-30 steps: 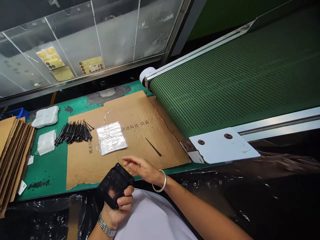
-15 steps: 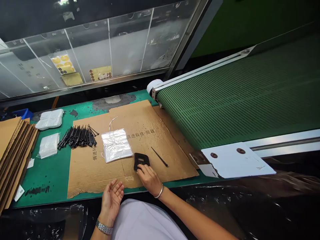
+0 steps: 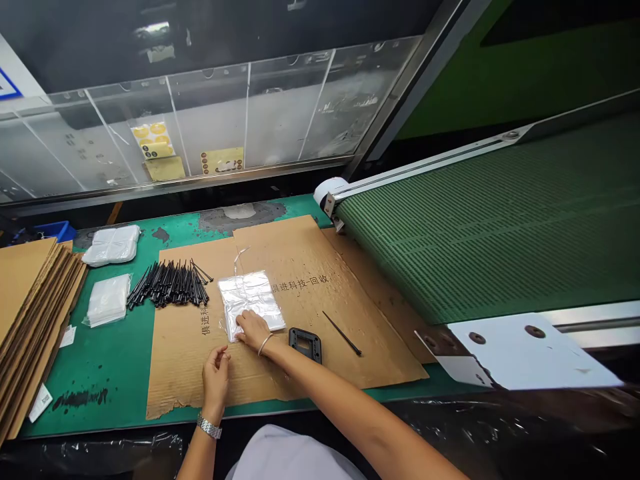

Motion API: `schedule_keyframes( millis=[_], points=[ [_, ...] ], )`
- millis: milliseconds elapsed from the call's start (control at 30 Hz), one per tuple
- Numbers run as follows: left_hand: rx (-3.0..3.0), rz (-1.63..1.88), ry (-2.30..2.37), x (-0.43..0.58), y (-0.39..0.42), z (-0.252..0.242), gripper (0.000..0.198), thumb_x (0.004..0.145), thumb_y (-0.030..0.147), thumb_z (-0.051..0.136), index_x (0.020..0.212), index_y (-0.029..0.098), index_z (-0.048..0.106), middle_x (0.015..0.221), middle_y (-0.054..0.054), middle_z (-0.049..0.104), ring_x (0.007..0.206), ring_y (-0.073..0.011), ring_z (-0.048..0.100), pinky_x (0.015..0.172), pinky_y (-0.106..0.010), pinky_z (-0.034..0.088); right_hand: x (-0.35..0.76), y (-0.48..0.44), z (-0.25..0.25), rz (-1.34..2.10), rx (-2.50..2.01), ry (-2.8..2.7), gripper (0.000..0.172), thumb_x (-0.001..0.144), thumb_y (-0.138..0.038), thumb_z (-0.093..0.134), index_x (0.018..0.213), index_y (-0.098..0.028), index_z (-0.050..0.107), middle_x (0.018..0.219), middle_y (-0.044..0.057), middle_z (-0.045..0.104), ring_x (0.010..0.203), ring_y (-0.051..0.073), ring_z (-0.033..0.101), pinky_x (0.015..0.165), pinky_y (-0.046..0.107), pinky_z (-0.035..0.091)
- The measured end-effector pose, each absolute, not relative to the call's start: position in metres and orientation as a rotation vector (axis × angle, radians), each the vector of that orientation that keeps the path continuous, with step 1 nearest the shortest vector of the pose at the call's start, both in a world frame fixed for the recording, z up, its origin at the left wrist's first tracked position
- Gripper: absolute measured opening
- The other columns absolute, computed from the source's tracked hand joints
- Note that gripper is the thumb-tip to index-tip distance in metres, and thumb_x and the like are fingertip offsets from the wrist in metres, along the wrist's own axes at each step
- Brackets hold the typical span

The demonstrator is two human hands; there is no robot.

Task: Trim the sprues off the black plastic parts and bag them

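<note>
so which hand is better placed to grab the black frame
Probably the right hand: it rests on the clear plastic bag, just beside the black frame. The left hand is further off.

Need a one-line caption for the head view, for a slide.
Right hand on a clear plastic bag on cardboard, left hand beside it, black plastic frame nearby.

A cardboard sheet (image 3: 375,340) lies on the tabletop (image 3: 110,373), with a conveyor belt (image 3: 500,227) behind and to its right. A plastic bag (image 3: 247,300) sits on the sheet, with cable ties (image 3: 167,285) across the sheet's left edge. A plastic frame (image 3: 305,345) and a single tie (image 3: 343,333) lie to the bag's right. The right hand (image 3: 253,331) rests on the bag, and the left hand (image 3: 216,380) is just before it. A cardboard stack (image 3: 35,320) and two plastic packets (image 3: 111,245) lie further left on the tabletop.
</note>
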State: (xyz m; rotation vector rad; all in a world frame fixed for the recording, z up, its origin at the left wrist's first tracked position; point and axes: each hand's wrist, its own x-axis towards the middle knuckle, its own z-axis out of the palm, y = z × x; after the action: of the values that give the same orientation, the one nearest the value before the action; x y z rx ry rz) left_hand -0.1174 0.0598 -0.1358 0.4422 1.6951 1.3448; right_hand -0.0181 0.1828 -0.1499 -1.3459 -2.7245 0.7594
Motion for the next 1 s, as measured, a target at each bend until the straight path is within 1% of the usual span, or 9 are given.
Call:
schedule_keyframes(
  millis=[100,200,367,500,567,667,833,900,1000],
  points=[
    [0.650,1.290,1.751,-0.124,0.075,-0.145,0.018,0.066,0.018,0.065,0.084,0.019,0.067,0.079,-0.005,0.063,0.082,-0.0214,0.056,0.080,-0.032,0.042,-0.022,0.188,-0.152,0.814,-1.403,-2.765,0.018,0.087,-0.030,0.053,0.093,-0.014,0.059,0.100,0.005,0.059,0.093,0.018,0.056,0.081,0.038,0.046],
    [0.826,1.248,1.808,-0.128,0.087,-0.153,0.024,0.068,0.015,0.061,0.091,0.022,0.065,0.085,-0.006,0.060,0.092,-0.0245,0.052,0.092,-0.037,0.036,-0.020,0.189,-0.152,0.866,-1.440,-2.756,0.017,0.088,-0.028,0.052,0.095,-0.013,0.059,0.101,0.005,0.059,0.095,0.018,0.056,0.082,0.039,0.046],
    [1.076,1.149,1.851,-0.130,0.095,-0.161,0.030,0.069,0.017,0.061,0.099,0.022,0.062,0.092,-0.008,0.055,0.098,-0.0272,0.048,0.095,-0.040,0.032,-0.021,0.188,-0.152,0.994,-1.460,-2.657,0.019,0.086,-0.028,0.054,0.098,-0.013,0.059,0.107,0.006,0.058,0.102,0.021,0.053,0.088,0.044,0.043],
    [1.257,1.027,1.868,-0.130,0.097,-0.165,0.039,0.074,0.019,0.055,0.113,0.021,0.057,0.093,-0.009,0.052,0.095,-0.0269,0.046,0.092,-0.041,0.034,-0.022,0.192,-0.159,1.169,-1.522,-2.440,0.018,0.087,-0.027,0.053,0.097,-0.013,0.059,0.104,0.006,0.059,0.098,0.019,0.055,0.086,0.042,0.045],
    [1.340,0.952,1.875,-0.130,0.099,-0.168,0.038,0.076,0.016,0.051,0.112,0.021,0.059,0.090,-0.008,0.051,0.092,-0.0259,0.046,0.089,-0.041,0.036,-0.021,0.198,-0.162,1.289,-1.534,-2.299,0.018,0.087,-0.028,0.053,0.096,-0.013,0.059,0.100,0.005,0.060,0.092,0.018,0.057,0.082,0.039,0.047],
    [1.426,0.868,1.900,-0.130,0.103,-0.172,0.032,0.078,0.016,0.047,0.105,0.021,0.064,0.088,-0.008,0.050,0.090,-0.0258,0.046,0.085,-0.042,0.038,-0.018,0.208,-0.161,1.475,-1.526,-2.058,0.020,0.088,-0.030,0.051,0.096,-0.012,0.058,0.094,0.004,0.060,0.083,0.015,0.059,0.075,0.035,0.050],
    [1.476,0.872,1.935,-0.129,0.106,-0.175,0.031,0.078,0.018,0.047,0.103,0.021,0.065,0.086,-0.008,0.050,0.087,-0.0258,0.049,0.082,-0.042,0.041,-0.014,0.222,-0.144,1.740,-1.427,-1.659,0.026,0.091,-0.035,0.045,0.097,-0.012,0.055,0.082,0.002,0.059,0.066,0.011,0.058,0.060,0.027,0.050],
    [1.468,0.942,1.951,-0.129,0.105,-0.171,0.035,0.078,0.020,0.046,0.110,0.016,0.060,0.091,-0.011,0.050,0.093,-0.0270,0.049,0.086,-0.044,0.039,-0.013,0.219,-0.134,1.816,-1.369,-1.542,0.028,0.092,-0.037,0.044,0.094,-0.012,0.055,0.073,-0.001,0.057,0.056,0.008,0.054,0.052,0.022,0.047],
    [1.442,1.097,1.945,-0.131,0.102,-0.156,0.053,0.082,0.031,0.042,0.128,0.006,0.040,0.119,-0.021,0.040,0.117,-0.0313,0.036,0.098,-0.049,0.028,-0.015,0.199,-0.118,1.924,-1.257,-1.442,0.031,0.088,-0.044,0.047,0.086,-0.013,0.053,0.057,-0.006,0.051,0.041,0.005,0.046,0.039,0.018,0.037]
  ],
)
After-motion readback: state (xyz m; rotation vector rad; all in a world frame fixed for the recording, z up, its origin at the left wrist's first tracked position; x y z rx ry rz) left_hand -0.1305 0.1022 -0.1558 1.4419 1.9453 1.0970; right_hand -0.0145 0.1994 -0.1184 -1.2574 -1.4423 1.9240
